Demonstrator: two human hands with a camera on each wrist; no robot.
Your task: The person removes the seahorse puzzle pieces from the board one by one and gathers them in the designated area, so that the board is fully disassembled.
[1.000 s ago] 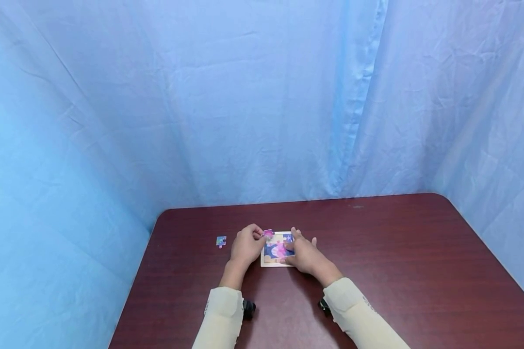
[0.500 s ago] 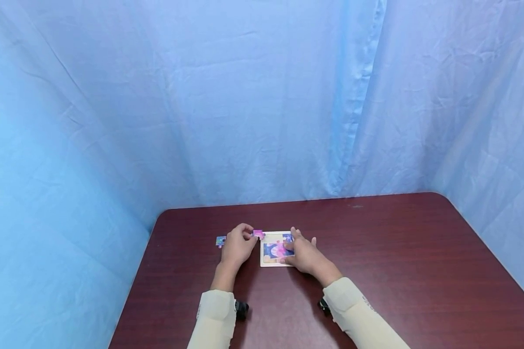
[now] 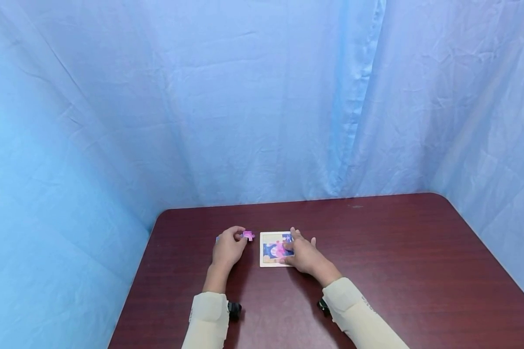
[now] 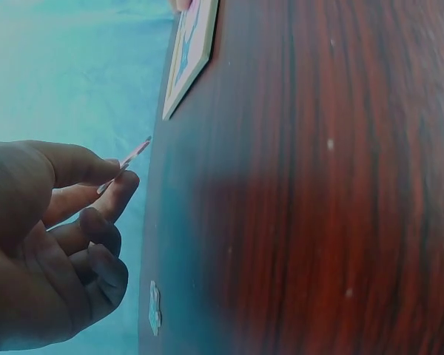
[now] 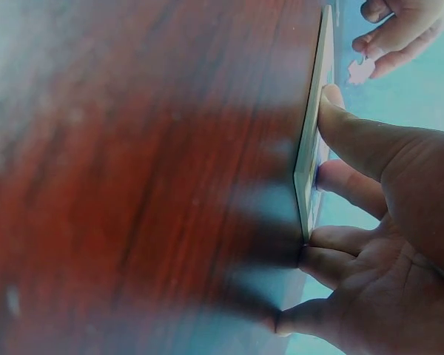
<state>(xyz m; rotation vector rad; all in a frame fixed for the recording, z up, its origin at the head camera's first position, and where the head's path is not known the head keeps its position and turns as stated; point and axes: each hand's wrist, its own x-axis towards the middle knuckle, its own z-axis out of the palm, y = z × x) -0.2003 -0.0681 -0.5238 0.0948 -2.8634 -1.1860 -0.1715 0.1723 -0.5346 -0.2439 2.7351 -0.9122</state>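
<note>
In the head view my left hand [image 3: 227, 249] pinches a pink jigsaw piece [image 3: 248, 235] between thumb and fingertips, left of the puzzle tray. The left wrist view shows that pink piece [image 4: 136, 151] nearly edge-on, raised over the table. My right hand [image 3: 304, 254] rests on the right side of the square puzzle tray [image 3: 270, 265], its fingers spread. Its thumb [image 5: 348, 133] and index finger press the picture side, and other fingers reach the tray's edge and the tabletop. Pink and dark blue pieces lie in the tray; the upper left shows bare pale backing.
A blue jigsaw piece [image 4: 155, 309] lies on the table beyond my left hand, mostly hidden by it in the head view. The dark red wooden table [image 3: 397, 271] runs back to pale blue curtains [image 3: 262, 106]. Black wrist cameras sit below both forearms.
My left hand has moved left, carrying the pink jigsaw piece from the tray's upper left corner out over the table, and now covers most of the blue piece. The right hand stays put.
</note>
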